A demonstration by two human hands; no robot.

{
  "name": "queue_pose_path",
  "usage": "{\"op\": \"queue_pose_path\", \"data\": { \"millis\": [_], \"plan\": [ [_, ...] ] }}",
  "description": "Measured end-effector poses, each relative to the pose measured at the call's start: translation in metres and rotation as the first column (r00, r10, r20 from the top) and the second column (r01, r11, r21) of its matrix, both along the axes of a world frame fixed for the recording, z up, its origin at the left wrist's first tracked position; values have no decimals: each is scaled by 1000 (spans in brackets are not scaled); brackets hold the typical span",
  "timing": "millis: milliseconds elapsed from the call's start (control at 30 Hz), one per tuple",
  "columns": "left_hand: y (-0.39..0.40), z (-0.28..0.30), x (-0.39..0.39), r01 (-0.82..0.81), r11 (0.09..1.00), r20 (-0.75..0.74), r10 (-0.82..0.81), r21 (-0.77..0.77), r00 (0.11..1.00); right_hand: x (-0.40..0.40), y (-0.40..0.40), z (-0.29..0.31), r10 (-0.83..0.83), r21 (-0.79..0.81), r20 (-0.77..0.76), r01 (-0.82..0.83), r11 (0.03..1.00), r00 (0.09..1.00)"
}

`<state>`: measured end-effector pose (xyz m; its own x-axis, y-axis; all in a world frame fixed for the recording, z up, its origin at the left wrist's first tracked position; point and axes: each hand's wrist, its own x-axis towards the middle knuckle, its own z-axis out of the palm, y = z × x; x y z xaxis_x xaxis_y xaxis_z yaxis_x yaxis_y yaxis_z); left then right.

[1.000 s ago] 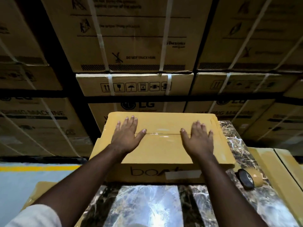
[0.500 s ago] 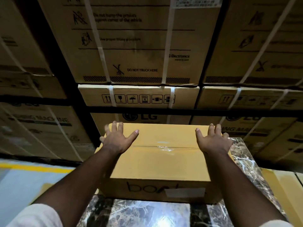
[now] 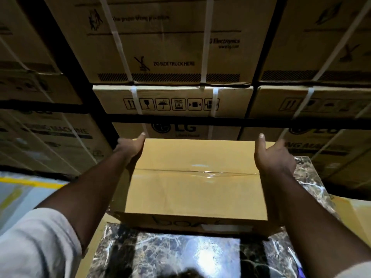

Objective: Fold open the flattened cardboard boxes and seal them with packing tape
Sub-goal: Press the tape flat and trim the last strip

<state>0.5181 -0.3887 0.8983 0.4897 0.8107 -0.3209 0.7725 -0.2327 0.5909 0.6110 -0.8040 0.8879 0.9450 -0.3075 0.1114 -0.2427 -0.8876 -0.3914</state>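
A tan cardboard box [image 3: 196, 197] with "boat" printed on its near side sits on a dark marble-patterned table [image 3: 180, 255]. Clear packing tape [image 3: 200, 173] runs along the seam across its top. My left hand [image 3: 128, 147] grips the box's far left corner, thumb on the top edge and fingers hidden down the side. My right hand [image 3: 273, 157] holds the far right edge, thumb lying over the top. Whether the box is off the table I cannot tell.
Large strapped LG cartons [image 3: 170, 47] are stacked on dark racking right behind the box. More tan cardboard [image 3: 353, 213] lies at the table's right side. A grey floor with a yellow line [image 3: 30, 182] shows at the left.
Both hands slid from lying flat on the taped top outward to the box's far corners and now clasp its sides. The view tilted upward and the tape roll left the frame.
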Motion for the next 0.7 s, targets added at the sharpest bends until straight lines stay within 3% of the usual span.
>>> {"op": "queue_pose_path", "data": {
  "millis": [67, 167, 233, 300, 367, 400, 433, 467, 533, 600, 700],
  "plan": [
    [-1, 6, -14, 16, 995, 29, -13, -103, 999, -13, -2, 9, -41, 61, 16, 40, 997, 999],
    [-3, 25, -35, 48, 997, 128, -39, -63, 991, -44, -2, 31, -145, 237, 89, 120, 964, 985],
    [0, 43, -57, 45, 997, 283, -24, -69, 959, -68, -3, 47, -256, 395, 161, 176, 902, 953],
    [5, 56, -90, 117, 982, 499, -29, -145, 866, -98, -8, 60, -336, 559, 382, 74, 826, 861],
    [14, 50, -135, 204, 962, 653, -36, -182, 756, -139, -15, 66, -398, 642, 608, -130, 756, 687],
    [17, 40, -161, 234, 949, 688, -26, -210, 725, -159, -18, 62, -438, 673, 651, -205, 711, 621],
    [19, 26, -185, 270, 930, 716, -11, -249, 698, -178, -21, 55, -478, 733, 623, -249, 633, 619],
    [21, 8, -204, 319, 898, 716, -7, -303, 699, -193, -24, 41, -485, 795, 555, -258, 550, 677],
    [14, -20, -237, 408, 825, 686, -35, -390, 727, -216, -24, 2, -365, 870, 377, -190, 455, 851],
    [14, -42, -257, 442, 810, 656, -97, -385, 749, -238, -21, -39, -218, 861, 265, -129, 491, 939],
    [28, -54, -265, 474, 828, 591, -229, -298, 773, -267, -19, -78, -144, 845, 190, -87, 527, 971]
  ]
}}
